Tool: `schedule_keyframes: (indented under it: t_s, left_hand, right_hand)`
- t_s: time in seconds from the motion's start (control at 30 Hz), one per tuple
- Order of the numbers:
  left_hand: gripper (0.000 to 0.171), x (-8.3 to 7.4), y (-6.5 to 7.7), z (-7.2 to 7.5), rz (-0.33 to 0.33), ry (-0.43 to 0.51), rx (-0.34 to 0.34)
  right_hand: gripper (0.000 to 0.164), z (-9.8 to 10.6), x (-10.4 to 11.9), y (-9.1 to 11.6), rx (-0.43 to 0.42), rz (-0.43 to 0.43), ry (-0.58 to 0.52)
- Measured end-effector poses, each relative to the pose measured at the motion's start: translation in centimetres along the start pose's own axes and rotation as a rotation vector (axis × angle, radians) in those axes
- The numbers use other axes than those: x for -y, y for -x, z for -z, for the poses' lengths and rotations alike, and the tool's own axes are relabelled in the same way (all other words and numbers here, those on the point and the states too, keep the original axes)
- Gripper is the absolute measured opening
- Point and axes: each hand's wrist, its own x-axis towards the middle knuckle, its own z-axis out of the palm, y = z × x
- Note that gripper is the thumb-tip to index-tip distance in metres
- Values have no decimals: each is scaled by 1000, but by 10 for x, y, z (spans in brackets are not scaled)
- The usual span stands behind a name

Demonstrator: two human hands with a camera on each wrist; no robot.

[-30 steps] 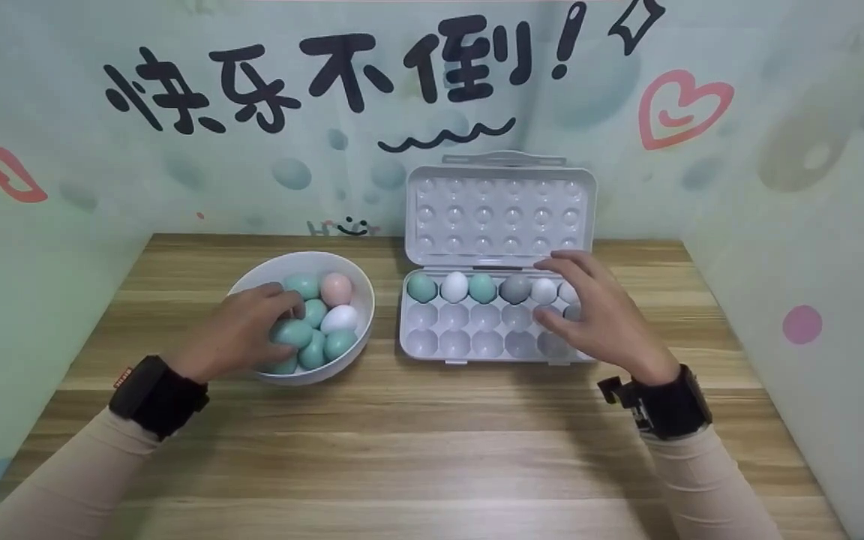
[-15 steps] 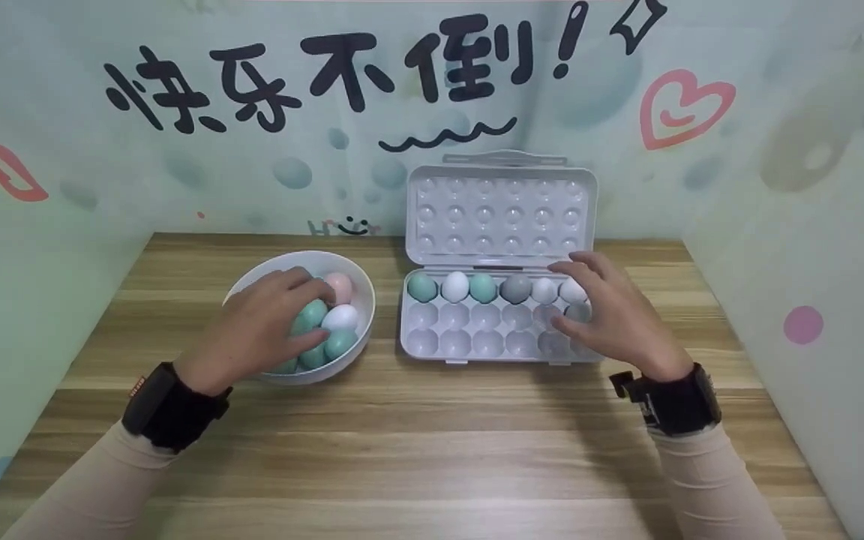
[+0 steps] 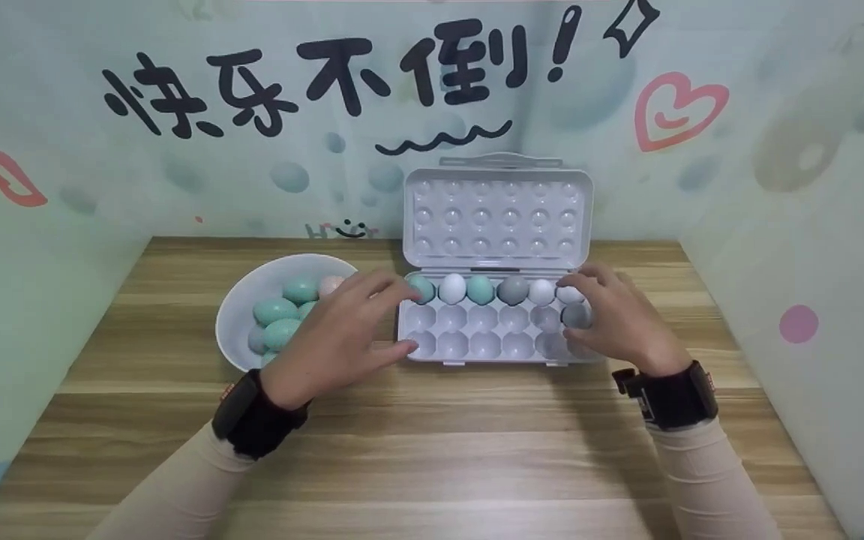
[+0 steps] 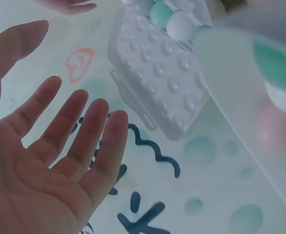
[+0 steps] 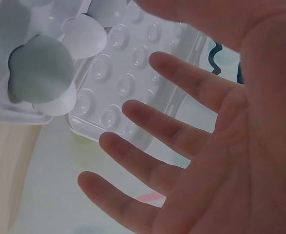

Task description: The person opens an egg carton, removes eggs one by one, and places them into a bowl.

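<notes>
My left hand (image 3: 342, 322) hovers between the white bowl (image 3: 229, 322) and the egg carton (image 3: 439, 332), its fingers apart. The left wrist view shows its palm with nothing in it. Several eggs lie in the bowl, including a green egg (image 3: 274, 310) and a partly hidden pink egg (image 3: 331, 285). Along the carton's back row sit green, white and grey eggs. One greyish egg (image 5: 43, 70) occupies the right end of the middle row. Over that end, my right hand (image 3: 619, 319) spreads its fingers and holds nothing.
The carton's lid (image 3: 496, 217) stands raised at the back, against the printed backdrop (image 3: 282, 180). Side panels flank the wooden table (image 3: 417, 450). The carton's front row shows bare cups, partly covered by the right hand at one end.
My left hand has left the bowl and moved right, toward the carton's left end. My right hand has shifted slightly right, staying over the carton.
</notes>
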Motion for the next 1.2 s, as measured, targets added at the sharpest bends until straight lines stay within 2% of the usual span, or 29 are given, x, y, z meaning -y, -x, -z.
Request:
schedule_keyframes:
  t_s: [0.2, 0.4, 0.57, 0.73, 1.2]
  left_hand:
    - [54, -9, -9, -26, -14, 55, -23]
    - [62, -11, -11, -48, 35, 130, -15]
    - [63, -10, -11, -61, 44, 178, -15]
    - [63, -9, -13, -67, 42, 194, -14]
    - [62, -9, -12, -68, 70, 207, 19]
  right_hand:
    - [62, -3, -6, 2, 30, -31, 3]
    - [57, -10, -9, 1, 57, -23, 15]
    - [52, -16, -11, -2, 64, -4, 32]
    - [49, -19, -14, -4, 72, -16, 13]
    - [45, -34, -19, -10, 57, -2, 10]
